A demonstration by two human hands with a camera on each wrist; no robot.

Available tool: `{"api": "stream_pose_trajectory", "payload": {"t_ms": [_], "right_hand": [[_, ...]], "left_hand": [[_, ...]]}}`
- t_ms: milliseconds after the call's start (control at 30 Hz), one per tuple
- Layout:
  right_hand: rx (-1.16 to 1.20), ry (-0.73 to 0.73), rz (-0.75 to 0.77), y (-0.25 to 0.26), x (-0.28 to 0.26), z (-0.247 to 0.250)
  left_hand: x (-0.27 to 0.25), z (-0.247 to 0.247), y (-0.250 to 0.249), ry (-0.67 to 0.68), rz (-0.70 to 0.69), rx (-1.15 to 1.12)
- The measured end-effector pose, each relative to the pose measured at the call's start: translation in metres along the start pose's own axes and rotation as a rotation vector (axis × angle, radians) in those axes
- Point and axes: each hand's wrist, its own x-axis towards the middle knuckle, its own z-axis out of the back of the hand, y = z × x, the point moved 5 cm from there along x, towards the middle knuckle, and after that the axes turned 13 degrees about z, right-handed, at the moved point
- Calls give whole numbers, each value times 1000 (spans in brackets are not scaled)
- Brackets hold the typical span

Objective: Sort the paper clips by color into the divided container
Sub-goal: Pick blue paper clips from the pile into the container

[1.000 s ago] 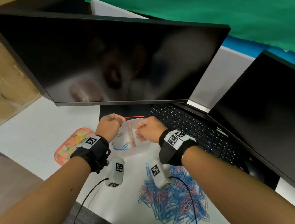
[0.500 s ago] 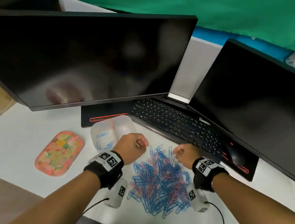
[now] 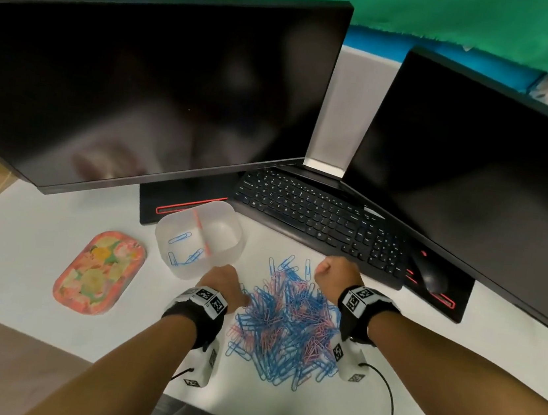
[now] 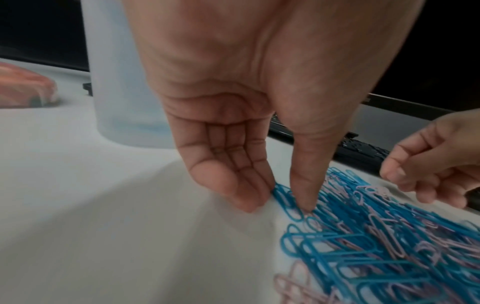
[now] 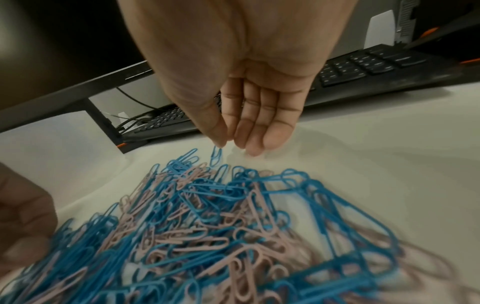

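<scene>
A heap of blue and pink paper clips (image 3: pixel 286 322) lies on the white table in front of me. The translucent divided container (image 3: pixel 230 215) stands at its upper left, with several blue clips (image 3: pixel 187 255) in the left compartment. My left hand (image 3: pixel 244 298) is at the heap's left edge. In the left wrist view its thumb and fingertips (image 4: pixel 249 202) pinch a blue clip (image 4: pixel 288 203) against the table. My right hand (image 3: pixel 320 270) is at the heap's far right corner, and its thumb and forefinger (image 5: pixel 230 144) meet on the end of a single blue clip (image 5: pixel 217 157).
A floral oval tray (image 3: pixel 99 272) lies left of the container. A black keyboard (image 3: pixel 316 219) and mouse (image 3: pixel 429 278) sit just behind the heap, under two dark monitors (image 3: pixel 162 90). A black monitor base (image 3: pixel 176 204) is right behind the container.
One second ago both hands held the container up near the monitor. It now stands on the table, and both hands have come down to opposite edges of the clip heap.
</scene>
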Motion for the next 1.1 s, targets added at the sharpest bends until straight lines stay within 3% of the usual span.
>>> {"api": "stream_pose_trajectory", "payload": {"t_ms": [200, 433, 733, 900, 1100], "right_hand": [[-102, 12, 37, 13, 17, -7], [-173, 44, 58, 11, 24, -16], [-218, 164, 27, 2, 26, -14], [-208, 218, 53, 1, 22, -16], [-5, 114, 79, 4, 20, -9]], "left_hand": [[2, -3, 8, 16, -38, -87], [3, 1, 3, -70, -35, -80], [5, 4, -3, -17, -51, -46], [5, 11, 3, 33, -82, -343], [5, 16, 11, 140, -117, -702]]}}
